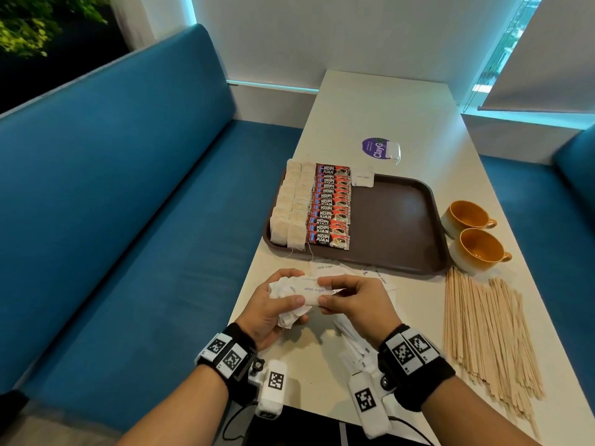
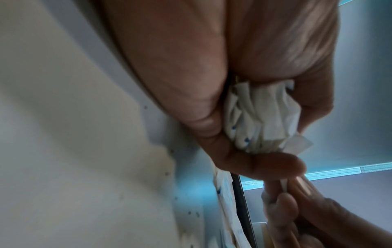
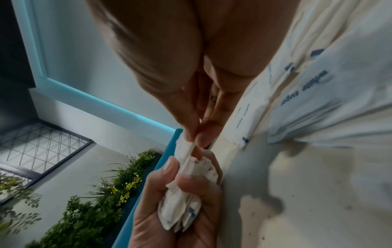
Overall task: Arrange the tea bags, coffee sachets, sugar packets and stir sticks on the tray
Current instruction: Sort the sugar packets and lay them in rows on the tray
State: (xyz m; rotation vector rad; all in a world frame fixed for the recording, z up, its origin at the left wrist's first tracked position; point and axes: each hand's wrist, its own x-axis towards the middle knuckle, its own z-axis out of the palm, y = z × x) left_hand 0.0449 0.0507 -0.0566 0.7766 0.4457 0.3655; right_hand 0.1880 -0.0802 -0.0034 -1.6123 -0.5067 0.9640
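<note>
Sugar packets (image 1: 289,304), bunched: gripped in left hand (image 1: 273,312) over the table's near edge; right hand (image 1: 354,300) pinches one packet out of the bunch. Tray (image 1: 396,220): tea bags (image 1: 289,207) along its left edge, coffee sachets (image 1: 330,206) beside them, one sugar packet (image 1: 363,177) at the far edge. Stir sticks (image 1: 486,336) on the table, near right. Step: sugar column. Next: probably lay the pinched packet beside the sachets; count in the fist unclear.
</note>
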